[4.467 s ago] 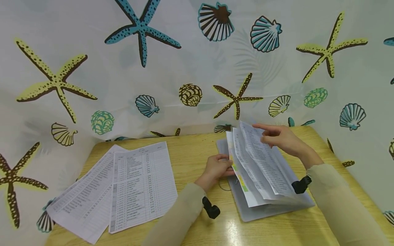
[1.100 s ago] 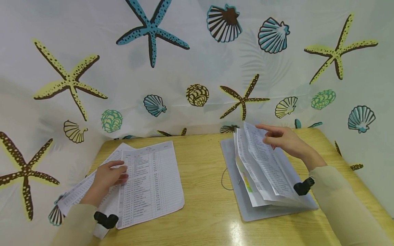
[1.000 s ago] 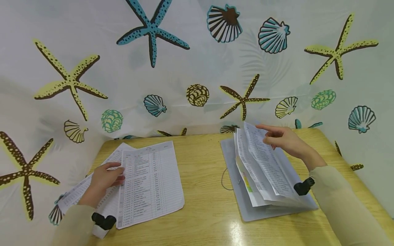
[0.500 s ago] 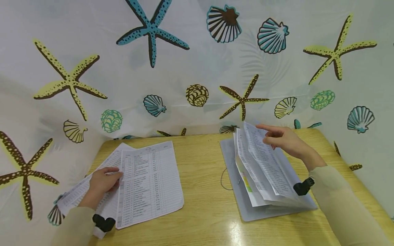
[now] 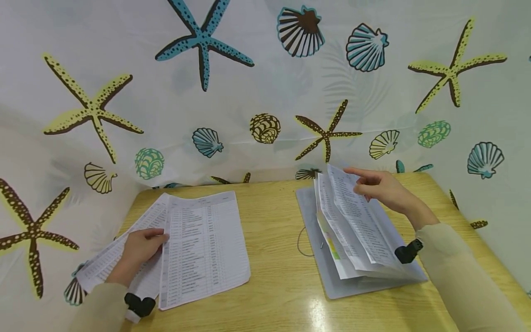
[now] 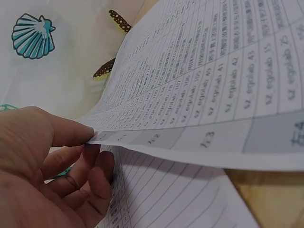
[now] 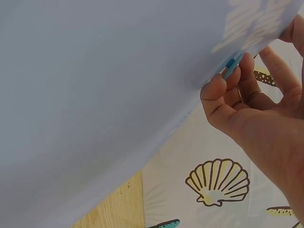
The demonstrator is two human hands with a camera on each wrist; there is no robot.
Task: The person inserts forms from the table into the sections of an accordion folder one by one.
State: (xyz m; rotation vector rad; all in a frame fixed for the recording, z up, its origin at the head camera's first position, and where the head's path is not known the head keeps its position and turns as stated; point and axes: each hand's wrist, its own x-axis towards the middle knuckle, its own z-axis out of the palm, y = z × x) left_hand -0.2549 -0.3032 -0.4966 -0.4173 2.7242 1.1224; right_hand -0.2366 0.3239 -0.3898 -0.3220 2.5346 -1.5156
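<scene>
At the left of the table, my left hand (image 5: pixel 141 251) pinches the long left edge of a printed table sheet (image 5: pixel 207 253). The left wrist view shows thumb and forefinger on that sheet (image 6: pixel 213 95), its edge lifted. A second printed sheet (image 6: pixel 175 194) lies partly under it. To the right, my right hand (image 5: pixel 383 190) holds the top corner of printed pages (image 5: pixel 352 221) standing half raised in a grey folder (image 5: pixel 352 290). In the right wrist view, a small blue piece (image 7: pixel 232 65) shows at the fingertips of my right hand (image 7: pixel 266 99); its kind is unclear.
The wooden table (image 5: pixel 274 240) separates the loose sheets from the folder. A thin cord loop (image 5: pixel 299 242) sticks out at the folder's left side. Behind the table hangs a white curtain (image 5: pixel 232 106) printed with starfish and shells.
My left hand has gone from the folder's pages to the loose sheets, and now pinches the top one, whose left edge has lifted. My right hand stays at the pages' corner.
</scene>
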